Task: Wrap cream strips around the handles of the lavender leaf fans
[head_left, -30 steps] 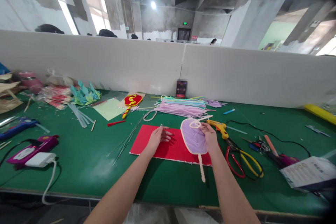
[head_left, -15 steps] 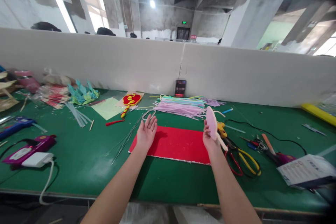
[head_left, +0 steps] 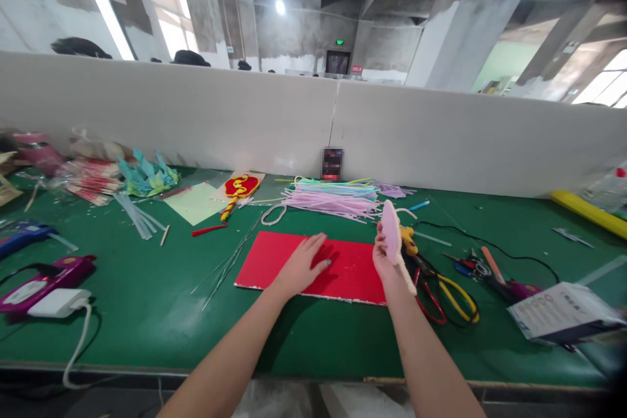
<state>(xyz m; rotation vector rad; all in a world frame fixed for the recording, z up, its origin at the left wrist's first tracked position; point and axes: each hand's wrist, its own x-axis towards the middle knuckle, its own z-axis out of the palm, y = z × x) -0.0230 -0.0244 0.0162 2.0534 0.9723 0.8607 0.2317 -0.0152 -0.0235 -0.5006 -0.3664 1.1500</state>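
Observation:
My right hand is closed on a pink fan-shaped craft piece with a cream fuzzy edge and a cream handle hanging down. It is held up on edge over the right end of a red board. Palm down, with fingers stretched toward the right, my left hand is over the middle of that board; I cannot tell if it touches. Behind the board lies a bundle of pink and mint pipe cleaners. A similar red and yellow fuzzy fan lies farther left.
Pliers with red and yellow handles, scissors and a white box lie at right. At left are a purple power strip, glue sticks and thin wires. A white partition stands along the back.
My left hand has turned from palm up to palm down and moved right, over the red board. My right hand keeps the pink fan piece, turned slightly. The view has shifted a little.

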